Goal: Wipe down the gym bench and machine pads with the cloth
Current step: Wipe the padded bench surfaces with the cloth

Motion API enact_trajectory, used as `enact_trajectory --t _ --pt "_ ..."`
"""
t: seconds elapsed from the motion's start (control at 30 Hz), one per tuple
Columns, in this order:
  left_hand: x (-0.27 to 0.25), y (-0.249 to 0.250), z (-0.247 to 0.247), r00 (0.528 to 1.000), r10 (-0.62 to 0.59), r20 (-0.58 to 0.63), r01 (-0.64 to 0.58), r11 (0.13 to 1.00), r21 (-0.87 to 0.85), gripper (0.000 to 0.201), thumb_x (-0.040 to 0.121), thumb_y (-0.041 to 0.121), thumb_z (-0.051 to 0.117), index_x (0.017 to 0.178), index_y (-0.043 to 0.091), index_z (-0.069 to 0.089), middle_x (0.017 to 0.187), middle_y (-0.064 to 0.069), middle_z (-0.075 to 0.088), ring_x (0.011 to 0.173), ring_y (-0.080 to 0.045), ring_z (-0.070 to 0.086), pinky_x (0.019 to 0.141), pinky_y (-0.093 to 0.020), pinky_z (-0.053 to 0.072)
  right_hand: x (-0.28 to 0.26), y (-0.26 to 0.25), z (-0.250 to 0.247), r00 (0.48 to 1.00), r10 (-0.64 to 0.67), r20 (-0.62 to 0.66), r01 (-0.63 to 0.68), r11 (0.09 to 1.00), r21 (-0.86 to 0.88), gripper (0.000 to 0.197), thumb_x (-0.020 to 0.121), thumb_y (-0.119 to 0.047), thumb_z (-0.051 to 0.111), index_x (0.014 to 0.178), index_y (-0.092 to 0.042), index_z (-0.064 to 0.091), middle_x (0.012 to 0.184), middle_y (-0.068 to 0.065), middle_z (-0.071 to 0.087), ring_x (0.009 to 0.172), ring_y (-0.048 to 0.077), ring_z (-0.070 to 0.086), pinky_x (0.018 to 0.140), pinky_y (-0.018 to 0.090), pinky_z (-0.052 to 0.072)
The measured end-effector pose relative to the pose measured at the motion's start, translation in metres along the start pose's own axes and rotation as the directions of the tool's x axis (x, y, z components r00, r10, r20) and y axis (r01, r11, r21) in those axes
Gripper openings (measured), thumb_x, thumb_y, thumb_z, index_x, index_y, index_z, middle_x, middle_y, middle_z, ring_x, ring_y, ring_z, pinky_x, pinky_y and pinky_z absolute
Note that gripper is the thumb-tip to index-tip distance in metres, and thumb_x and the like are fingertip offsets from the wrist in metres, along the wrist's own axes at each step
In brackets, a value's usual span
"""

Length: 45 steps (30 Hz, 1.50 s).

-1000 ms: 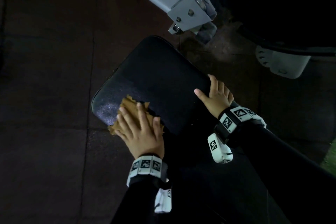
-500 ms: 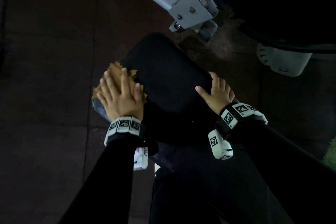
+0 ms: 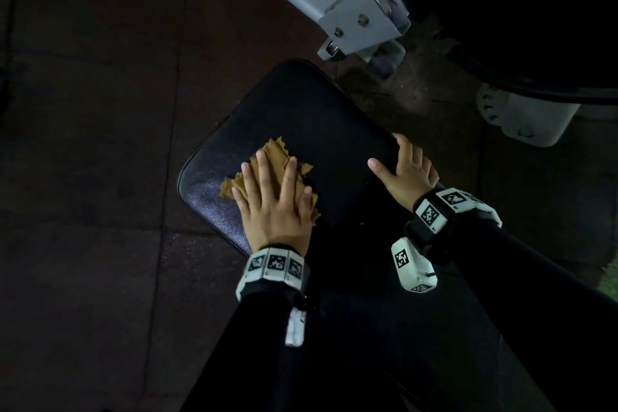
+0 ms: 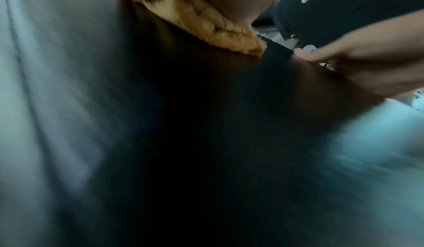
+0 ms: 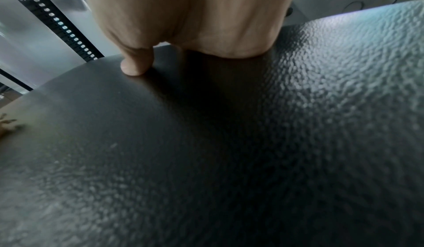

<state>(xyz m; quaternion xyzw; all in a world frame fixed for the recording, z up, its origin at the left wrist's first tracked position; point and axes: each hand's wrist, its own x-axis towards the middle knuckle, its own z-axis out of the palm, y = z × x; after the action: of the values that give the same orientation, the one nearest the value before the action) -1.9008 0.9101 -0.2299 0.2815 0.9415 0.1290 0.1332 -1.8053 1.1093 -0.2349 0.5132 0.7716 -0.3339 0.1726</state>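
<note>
Item, cloth (image 3: 272, 166): tan, ragged-edged, lying flat on the near left part of the bench pad (image 3: 301, 117), where we find it pinned beneath our left hand (image 3: 272, 207). Item, left hand: fingers straight and spread, palm down, pressing the cloth onto the pad, not curled round it. Item, right hand (image 3: 406, 174): set on the pad's right edge, thumb out across the top surface, the other fingers bent over the rim; from the right wrist view the heel of the palm and the thumb tip (image 5: 135, 67) rest on the pebbled black upholstery. Item, bench pad: black, rounded corners, its left edge catching some sheen. Item, grey metal frame (image 3: 354, 17): a bar and bolted bracket beyond the pad's far end. Item, floor (image 3: 93, 110): dark tiles around the bench.
</note>
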Motion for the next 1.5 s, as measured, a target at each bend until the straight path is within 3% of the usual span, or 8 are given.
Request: enact_trajectory --t 0.2,0.53,0.67,0.8,1.03,1.1,1.17,1.5 --pt "0.023 -0.062 -0.021 0.979 -0.17 -0.108 0.163 0.984 -0.071 0.052 0.096 0.043 0.044 0.145 0.028 0.038 0.157 -0.014 0.018 0.144 -0.04 0.011 0.113 -0.06 0.012 0.003 0.003 0.001 1.0 -0.01 -0.01 0.01 1.0 0.0 0.074 0.082 -0.067 0.043 0.143 -0.037 0.013 0.151 0.002 0.019 0.139 0.029 0.017 0.112 0.048 0.007" --pt "-0.022 -0.043 0.004 0.771 -0.618 -0.156 0.44 0.693 -0.571 0.065 0.097 0.041 0.044 0.152 0.022 0.014 0.157 -0.019 0.009 0.141 -0.035 0.021 0.109 -0.04 0.025 0.002 0.003 0.001 0.999 -0.037 -0.035 0.037 0.999 0.003 0.076 0.084 -0.064 0.045 0.146 -0.032 0.012 0.152 0.005 0.019 0.139 0.031 0.018 0.112 0.049 0.008" --pt "-0.062 -0.021 0.022 0.77 -0.617 -0.16 0.338 0.608 -0.719 0.072 0.096 0.04 0.045 0.152 0.016 0.007 0.158 -0.011 0.012 0.145 -0.019 0.014 0.11 -0.012 0.011 0.004 0.004 0.001 0.998 -0.05 -0.026 0.05 0.999 -0.012 0.077 0.085 -0.066 0.042 0.147 -0.033 0.011 0.152 0.004 0.018 0.139 0.03 0.018 0.113 0.048 0.008" --pt "-0.107 0.002 0.039 0.797 -0.597 -0.087 0.349 0.574 -0.741 0.076 0.093 0.038 0.046 0.152 0.016 0.004 0.158 -0.008 0.012 0.145 -0.016 0.013 0.11 -0.008 0.01 0.002 0.005 0.006 0.996 -0.066 -0.065 0.064 0.997 -0.042 0.075 0.085 -0.066 0.04 0.147 -0.032 0.012 0.151 0.004 0.02 0.137 0.03 0.021 0.112 0.048 0.01" --pt "-0.11 0.003 0.037 0.788 -0.615 -0.005 0.452 0.584 -0.674 0.08 0.091 0.048 0.044 0.152 0.02 0.0 0.156 -0.01 0.02 0.141 -0.031 0.027 0.117 -0.05 0.018 0.003 0.005 0.008 0.995 -0.073 -0.07 0.069 0.996 -0.06 0.076 0.086 -0.066 0.038 0.147 -0.03 0.011 0.152 0.005 0.019 0.138 0.03 0.02 0.112 0.049 0.009" --pt "-0.09 -0.011 0.031 0.781 -0.623 -0.035 0.422 0.568 -0.706 0.08 0.093 0.044 0.048 0.152 0.015 0.002 0.154 -0.014 0.024 0.139 -0.027 0.029 0.116 -0.021 0.018 0.003 0.006 0.007 0.994 -0.078 -0.071 0.074 0.996 -0.053 0.076 0.086 -0.066 0.039 0.147 -0.03 0.011 0.152 0.006 0.02 0.138 0.031 0.02 0.112 0.049 0.01" --pt "-0.07 -0.026 0.026 0.77 -0.634 -0.069 0.397 0.562 -0.726 0.079 0.094 0.037 0.051 0.152 0.01 0.005 0.152 -0.016 0.025 0.138 -0.025 0.029 0.094 0.008 0.012 0.003 0.005 0.008 0.993 -0.086 -0.085 0.082 0.995 -0.048 0.075 0.086 -0.065 0.04 0.147 -0.029 0.013 0.151 0.007 0.021 0.137 0.032 0.021 0.111 0.05 0.01" --pt "-0.112 0.007 0.032 0.735 -0.676 0.045 0.488 0.482 -0.728 0.082 0.092 0.04 0.055 0.152 0.018 0.003 0.149 -0.011 0.029 0.121 0.001 0.03 0.086 0.008 0.019 0.003 0.004 0.008 0.995 -0.073 -0.074 0.068 0.995 -0.067 0.075 0.087 -0.065 0.039 0.147 -0.029 0.011 0.151 0.007 0.019 0.137 0.032 0.02 0.111 0.05 0.009"
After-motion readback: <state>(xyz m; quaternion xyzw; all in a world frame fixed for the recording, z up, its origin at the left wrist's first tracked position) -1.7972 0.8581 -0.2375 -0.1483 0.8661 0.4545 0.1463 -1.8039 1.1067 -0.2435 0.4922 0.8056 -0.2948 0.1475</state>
